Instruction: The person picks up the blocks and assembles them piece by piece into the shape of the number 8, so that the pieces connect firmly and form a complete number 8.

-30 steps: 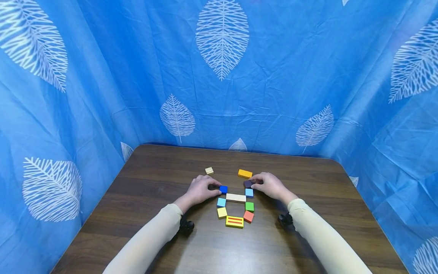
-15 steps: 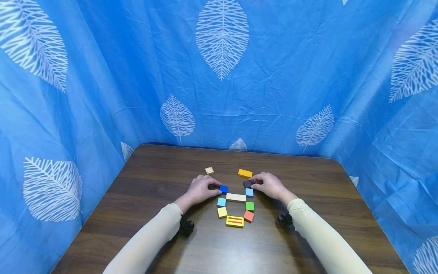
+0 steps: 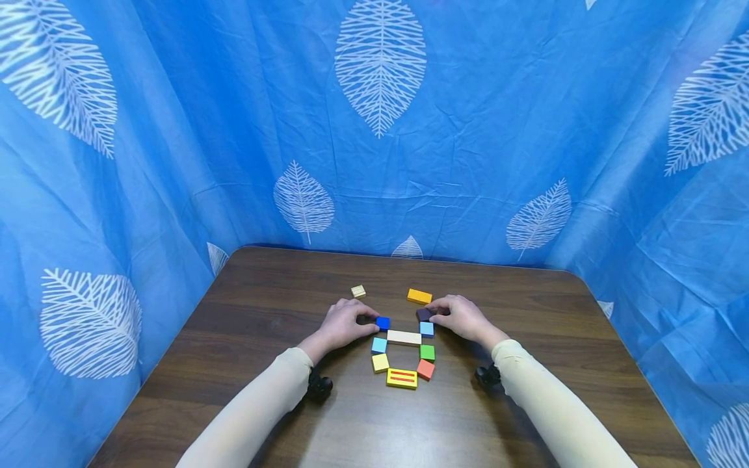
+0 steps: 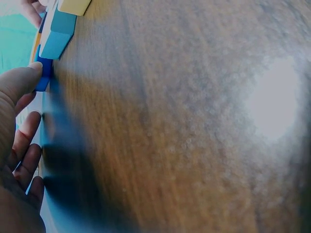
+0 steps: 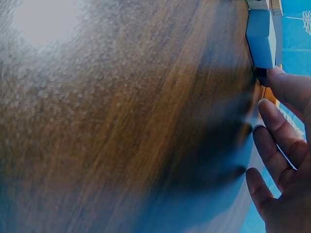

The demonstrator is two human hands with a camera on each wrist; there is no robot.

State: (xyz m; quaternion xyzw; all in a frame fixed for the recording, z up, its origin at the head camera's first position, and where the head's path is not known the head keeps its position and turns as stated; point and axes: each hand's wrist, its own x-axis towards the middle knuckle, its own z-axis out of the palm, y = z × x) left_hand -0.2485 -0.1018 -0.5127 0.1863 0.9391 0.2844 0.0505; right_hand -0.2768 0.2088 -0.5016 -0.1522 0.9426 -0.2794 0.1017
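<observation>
My left hand (image 3: 342,325) pinches a dark blue block (image 3: 383,324) between thumb and finger at the upper left of a ring of blocks. Opposite it, my right hand (image 3: 459,316) pinches a dark purple block (image 3: 423,314). In the ring, a light blue block (image 3: 426,329) sits just below the purple one, and another light blue block (image 3: 379,346) below the dark blue one. A long cream block (image 3: 404,338) lies between the two sides. In the left wrist view the thumb presses the dark blue block (image 4: 44,75); the right wrist view shows the dark block (image 5: 263,76) mostly hidden behind the thumb.
Lower in the ring lie a green block (image 3: 427,353), a red block (image 3: 425,370), a pale yellow block (image 3: 380,363) and a yellow block with red stripes (image 3: 402,379). Beyond the hands are an orange block (image 3: 419,296) and a small beige block (image 3: 358,291). A blue curtain (image 3: 445,162) borders the table.
</observation>
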